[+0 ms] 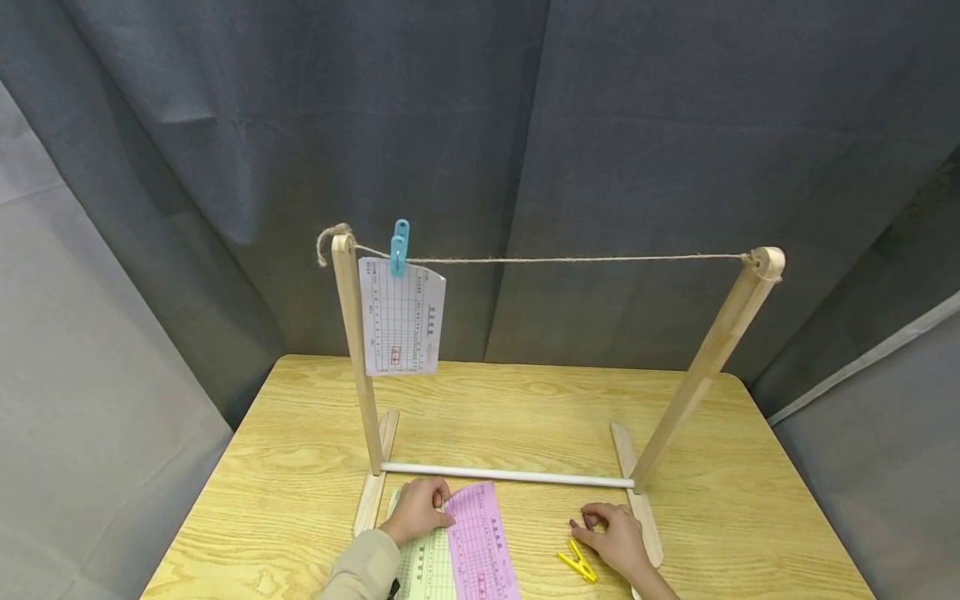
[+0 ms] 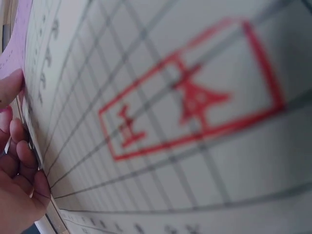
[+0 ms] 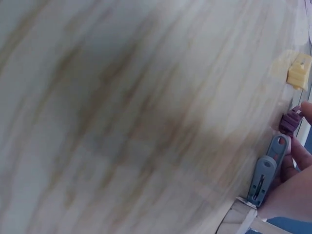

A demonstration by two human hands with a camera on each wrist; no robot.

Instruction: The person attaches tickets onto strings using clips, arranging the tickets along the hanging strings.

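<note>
My left hand [image 1: 420, 510] pinches the upper left edge of a pink printed slip [image 1: 483, 542] between thumb and fingers. Beneath it lies a green printed slip [image 1: 427, 567], its red stamp large in the left wrist view. My right hand [image 1: 618, 537] is low over the table, its fingertips pinching a small purple clothespin [image 3: 291, 121]. Against its fingers in the right wrist view is a grey-blue clothespin [image 3: 265, 170], hidden under the hand in the head view. A yellow clothespin [image 1: 577, 562] lies just left of the right hand.
A wooden frame with two posts [image 1: 701, 375] and a white bottom bar [image 1: 510, 477] stands beyond the hands. Along its top runs a twine line [image 1: 570, 260]. A blue clothespin [image 1: 399, 248] holds a white printed slip [image 1: 401, 321] near the left post.
</note>
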